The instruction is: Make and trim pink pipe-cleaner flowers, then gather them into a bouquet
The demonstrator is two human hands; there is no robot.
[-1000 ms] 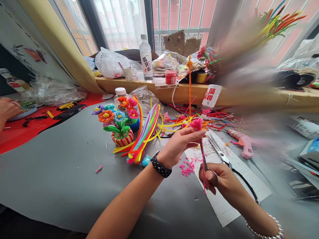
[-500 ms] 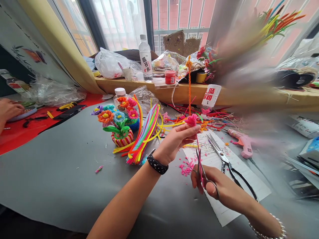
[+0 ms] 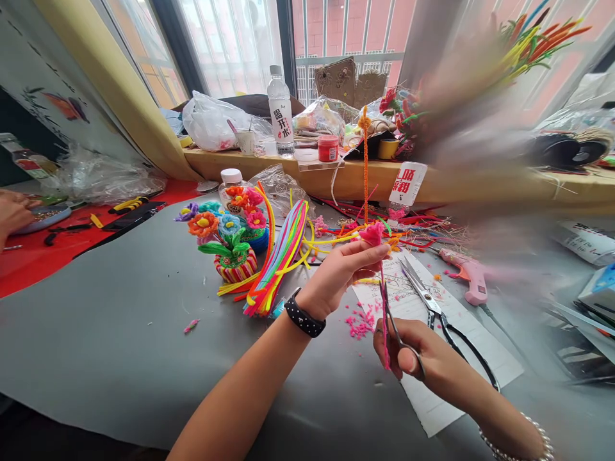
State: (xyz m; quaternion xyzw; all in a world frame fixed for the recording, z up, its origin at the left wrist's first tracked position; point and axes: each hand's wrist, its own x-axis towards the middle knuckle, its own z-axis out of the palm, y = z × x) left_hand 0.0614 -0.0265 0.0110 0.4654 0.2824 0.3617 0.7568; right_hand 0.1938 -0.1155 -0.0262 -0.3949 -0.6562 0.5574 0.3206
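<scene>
Between the fingertips of my left hand is a pink pipe-cleaner flower, its fuzzy stem hanging straight down. My right hand has its fingers in the handles of small scissors. The blades point up alongside the stem, just below my left hand; whether they touch it I cannot tell. Pink fuzz clippings lie on the table and the paper beneath. Large black-handled scissors rest on the printed sheet, right of my right hand.
Left of my hands stand a pipe-cleaner flower pot and a bundle of coloured pipe cleaners. A pink glue gun lies at right, its cord trailing. A water bottle stands on the sill. Another person's hand is at far left.
The pink flower has turned slightly in my left fingers. My right hand and the small scissors have shifted a little to the right, the stem's lower end now showing in front of the fingers.
</scene>
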